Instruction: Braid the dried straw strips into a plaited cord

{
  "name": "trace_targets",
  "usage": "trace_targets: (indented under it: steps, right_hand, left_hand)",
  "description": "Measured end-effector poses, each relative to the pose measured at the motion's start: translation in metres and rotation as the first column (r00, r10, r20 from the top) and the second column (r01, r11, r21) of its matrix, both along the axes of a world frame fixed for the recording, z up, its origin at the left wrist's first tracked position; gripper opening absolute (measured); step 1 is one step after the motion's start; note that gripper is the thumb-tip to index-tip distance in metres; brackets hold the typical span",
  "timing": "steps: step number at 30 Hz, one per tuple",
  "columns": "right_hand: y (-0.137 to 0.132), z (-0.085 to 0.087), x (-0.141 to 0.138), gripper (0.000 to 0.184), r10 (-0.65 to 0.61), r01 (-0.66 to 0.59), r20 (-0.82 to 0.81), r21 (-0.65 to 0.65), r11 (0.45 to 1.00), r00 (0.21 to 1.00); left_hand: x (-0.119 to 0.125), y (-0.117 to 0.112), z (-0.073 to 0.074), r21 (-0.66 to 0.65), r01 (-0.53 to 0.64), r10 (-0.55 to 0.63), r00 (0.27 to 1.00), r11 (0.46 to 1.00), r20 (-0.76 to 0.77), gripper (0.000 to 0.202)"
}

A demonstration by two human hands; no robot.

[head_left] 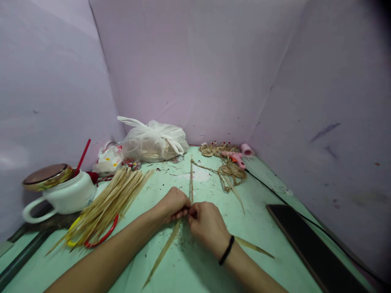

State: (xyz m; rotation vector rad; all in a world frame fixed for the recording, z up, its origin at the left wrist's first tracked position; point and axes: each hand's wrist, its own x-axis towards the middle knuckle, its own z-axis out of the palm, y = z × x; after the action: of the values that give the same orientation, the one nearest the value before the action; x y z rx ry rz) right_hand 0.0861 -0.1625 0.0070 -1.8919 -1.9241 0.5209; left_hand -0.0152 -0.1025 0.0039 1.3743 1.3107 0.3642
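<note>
My left hand (173, 204) and my right hand (208, 223) meet at the middle of the table, both closed, fingertips pinched together. Between them they hold the near end of a thin straw braid (192, 181), which runs straight away from me, bends sharply and trails right to a loose coil (233, 174). One loose straw strip (163, 252) sticks out toward me below my left hand; another strip (255, 247) points right from behind my right wrist. My fingers hide the strands at the pinch.
Left lie a bundle of straw strips (113, 199), red-handled scissors (105, 240) and a white pot (75, 195). A tied plastic bag (154, 142) sits at the back. Back right are a pink glue gun (236, 158) with a black cord and more braid (207, 149). A dark flat slab (311, 248) lies right.
</note>
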Motion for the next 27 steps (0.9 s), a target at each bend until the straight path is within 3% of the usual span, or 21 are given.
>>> trace_targets:
  steps: [4,7,10,12,15,23,27]
  right_hand:
    - [0.005,0.0,0.01,0.017,0.091,-0.096,-0.088,-0.053,0.994,0.992]
    - [0.015,0.004,0.027,0.019,-0.039,0.02,-0.273,-0.072,0.997,0.961]
    - [0.024,0.004,0.036,0.019,-0.196,0.143,-0.526,-0.141,0.98,0.828]
    - [0.028,0.0,0.035,0.016,-0.227,0.077,-0.621,-0.259,0.963,0.75]
    - [0.029,-0.008,0.029,0.019,-0.188,-0.013,-0.646,-0.294,0.956,0.74]
    - [0.028,-0.018,0.027,0.017,-0.104,0.005,-0.587,-0.168,0.986,0.803]
    - [0.025,-0.015,0.022,0.013,-0.126,0.001,-0.646,-0.191,0.982,0.753]
  left_hand:
    - [-0.007,0.006,0.0,-0.007,0.025,-0.024,0.995,1.0,0.1,0.007]
    - [-0.011,0.011,-0.004,-0.034,0.082,-0.075,0.983,0.996,0.167,0.007]
    - [-0.013,0.014,-0.005,-0.052,0.119,-0.106,0.972,0.991,0.209,0.009]
    - [-0.014,0.013,-0.004,-0.051,0.128,-0.113,0.967,0.99,0.227,0.009]
    - [-0.013,0.013,-0.004,-0.051,0.129,-0.115,0.968,0.99,0.225,0.009]
    - [-0.011,0.011,0.001,-0.046,0.127,-0.113,0.966,0.991,0.233,0.008]
    - [-0.012,0.012,0.005,-0.059,0.108,-0.092,0.968,0.992,0.234,0.008]
